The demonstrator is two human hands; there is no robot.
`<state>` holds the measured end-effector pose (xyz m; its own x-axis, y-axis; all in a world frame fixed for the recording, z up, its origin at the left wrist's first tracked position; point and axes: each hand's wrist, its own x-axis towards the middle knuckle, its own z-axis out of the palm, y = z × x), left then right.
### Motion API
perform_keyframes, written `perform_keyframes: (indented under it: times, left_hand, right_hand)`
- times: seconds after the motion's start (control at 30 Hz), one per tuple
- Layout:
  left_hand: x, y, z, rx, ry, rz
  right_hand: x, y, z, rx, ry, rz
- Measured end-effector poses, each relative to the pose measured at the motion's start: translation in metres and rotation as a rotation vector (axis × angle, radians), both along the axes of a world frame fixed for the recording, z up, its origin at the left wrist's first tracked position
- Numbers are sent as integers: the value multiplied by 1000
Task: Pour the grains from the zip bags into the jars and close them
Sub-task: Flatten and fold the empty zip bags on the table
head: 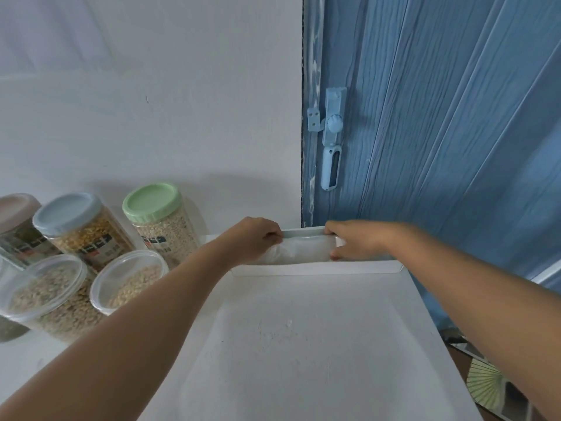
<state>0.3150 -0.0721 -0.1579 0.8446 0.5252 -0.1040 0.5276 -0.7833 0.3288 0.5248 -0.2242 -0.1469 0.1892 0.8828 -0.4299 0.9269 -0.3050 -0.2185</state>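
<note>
- The left hand (253, 238) has its fingers curled over the left end of a whitish zip bag (303, 249), pinching its top edge.
- The right hand (353, 240) grips the right end of the same bag, thumb low and fingers folded over the top strip.
- The bag is stretched between the two hands at the far edge of a white tray (303, 344), close to the wall; what is inside it I cannot make out.
- The tray sits on the counter (36, 366), its floor bare and a little scuffed.
- To the left stand the jars: a green-lidded jar (158, 220) of pale grain, a blue-lidded jar (82, 229) of yellowish grain, and a pinkish-lidded jar (15, 226) at the edge of view.
- Nearer, two open jars (127, 281) hold pale grain, lids off.
- A blue door (440, 117) with a latch (332, 138) stands to the right behind the tray.
</note>
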Motion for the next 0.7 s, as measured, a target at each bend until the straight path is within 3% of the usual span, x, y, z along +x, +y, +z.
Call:
perform_keyframes:
  times: [0.23, 0.4, 0.47, 0.6, 0.7]
  left_hand:
    - [5, -5, -20, 80, 1, 49]
    - [6, -10, -25, 349, 5, 13]
    - [7, -12, -24, 396, -82, 33]
    - [-2, -22, -25, 391, -303, -28]
    - [-18, -29, -31, 259, -286, -109]
  right_hand:
    - [-11, -22, -22, 169, -173, 11]
    - [-15, -35, -29, 432, -127, -62]
    - [-15, -36, -31, 451, -89, -143]
    - [-22, -32, -35, 441, -229, -224]
    - [-25, -27, -34, 371, -227, -256]
